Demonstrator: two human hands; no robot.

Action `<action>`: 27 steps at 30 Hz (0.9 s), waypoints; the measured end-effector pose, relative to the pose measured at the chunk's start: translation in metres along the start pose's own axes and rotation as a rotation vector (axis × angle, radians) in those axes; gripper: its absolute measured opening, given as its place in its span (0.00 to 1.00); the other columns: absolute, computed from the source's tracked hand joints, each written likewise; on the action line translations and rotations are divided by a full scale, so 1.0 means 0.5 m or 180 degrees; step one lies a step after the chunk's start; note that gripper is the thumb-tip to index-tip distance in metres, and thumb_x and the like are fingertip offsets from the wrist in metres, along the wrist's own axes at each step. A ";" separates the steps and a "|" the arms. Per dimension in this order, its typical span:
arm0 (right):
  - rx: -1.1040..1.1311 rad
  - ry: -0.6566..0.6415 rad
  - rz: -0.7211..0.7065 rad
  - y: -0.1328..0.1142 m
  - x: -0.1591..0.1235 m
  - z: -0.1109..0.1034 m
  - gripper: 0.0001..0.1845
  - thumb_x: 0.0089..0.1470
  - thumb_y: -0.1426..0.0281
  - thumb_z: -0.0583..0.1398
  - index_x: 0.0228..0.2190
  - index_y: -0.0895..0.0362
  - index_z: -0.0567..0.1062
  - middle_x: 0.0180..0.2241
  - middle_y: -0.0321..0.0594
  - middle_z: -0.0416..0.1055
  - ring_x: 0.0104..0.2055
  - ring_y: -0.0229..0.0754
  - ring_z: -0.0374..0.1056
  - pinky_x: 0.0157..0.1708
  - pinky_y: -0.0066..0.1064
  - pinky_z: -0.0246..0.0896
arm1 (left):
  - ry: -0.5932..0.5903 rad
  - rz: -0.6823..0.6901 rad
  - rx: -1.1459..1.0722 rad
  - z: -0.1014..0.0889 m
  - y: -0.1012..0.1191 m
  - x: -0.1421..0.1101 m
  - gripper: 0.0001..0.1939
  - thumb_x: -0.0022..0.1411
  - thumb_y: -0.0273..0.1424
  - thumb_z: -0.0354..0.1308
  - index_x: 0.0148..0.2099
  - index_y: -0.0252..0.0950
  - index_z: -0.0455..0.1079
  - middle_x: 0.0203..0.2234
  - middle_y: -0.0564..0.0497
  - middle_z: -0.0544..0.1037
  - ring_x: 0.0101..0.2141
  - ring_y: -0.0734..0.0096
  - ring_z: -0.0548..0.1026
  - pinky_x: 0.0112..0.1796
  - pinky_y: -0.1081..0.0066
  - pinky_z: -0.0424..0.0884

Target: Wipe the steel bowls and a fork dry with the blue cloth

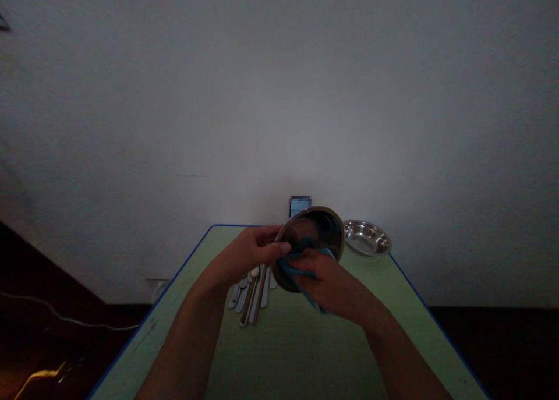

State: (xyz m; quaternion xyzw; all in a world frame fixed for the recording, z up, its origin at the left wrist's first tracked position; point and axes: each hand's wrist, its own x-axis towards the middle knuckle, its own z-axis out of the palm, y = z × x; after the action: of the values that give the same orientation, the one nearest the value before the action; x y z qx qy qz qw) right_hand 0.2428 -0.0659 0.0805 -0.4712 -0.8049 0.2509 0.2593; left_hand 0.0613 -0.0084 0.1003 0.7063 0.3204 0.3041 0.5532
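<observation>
My left hand (247, 253) grips the rim of a steel bowl (308, 231), holding it up and tilted toward me above the table. My right hand (327, 285) presses a blue cloth (297, 272) against the inside of the bowl, with the cloth bunched under the fingers and one end hanging below. A second steel bowl (365, 237) sits apart from both hands at the far right of the table. Just below my left hand lies a bundle of spoons and wooden chopsticks (252, 295).
The green table (288, 353) has a blue edge and narrows toward a white wall. A phone (300, 206) stands at the far edge, partly behind the raised bowl. A pale cable (70, 317) runs across the dark floor on the left.
</observation>
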 end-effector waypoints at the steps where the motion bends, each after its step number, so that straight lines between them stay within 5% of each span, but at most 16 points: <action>1: -0.0047 0.0015 0.0017 0.002 0.000 0.003 0.12 0.53 0.77 0.53 0.35 0.56 0.75 0.39 0.40 0.72 0.42 0.41 0.67 0.45 0.33 0.58 | 0.0020 0.0016 0.0016 0.000 0.000 0.000 0.21 0.54 0.36 0.61 0.51 0.37 0.73 0.38 0.49 0.81 0.39 0.62 0.76 0.39 0.69 0.69; 10: -0.0294 0.0209 0.0184 -0.011 -0.003 0.015 0.15 0.51 0.78 0.53 0.38 0.56 0.76 0.42 0.43 0.71 0.45 0.43 0.67 0.45 0.34 0.58 | 0.0137 0.0059 0.0047 0.003 0.004 -0.001 0.20 0.54 0.36 0.61 0.50 0.37 0.73 0.38 0.49 0.81 0.39 0.62 0.76 0.40 0.68 0.70; 27: 0.0197 0.0326 -0.0245 -0.001 0.004 0.007 0.16 0.53 0.78 0.54 0.40 0.56 0.76 0.42 0.41 0.71 0.45 0.41 0.66 0.48 0.37 0.59 | -0.0029 0.0209 -0.0231 -0.003 -0.009 0.000 0.20 0.53 0.32 0.62 0.50 0.37 0.73 0.43 0.49 0.79 0.41 0.64 0.75 0.42 0.70 0.68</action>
State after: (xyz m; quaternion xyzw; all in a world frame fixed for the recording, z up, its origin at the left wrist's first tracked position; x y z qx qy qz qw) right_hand 0.2391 -0.0648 0.0785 -0.4438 -0.7999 0.2411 0.3241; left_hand 0.0595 -0.0069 0.0960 0.6973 0.2833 0.3302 0.5697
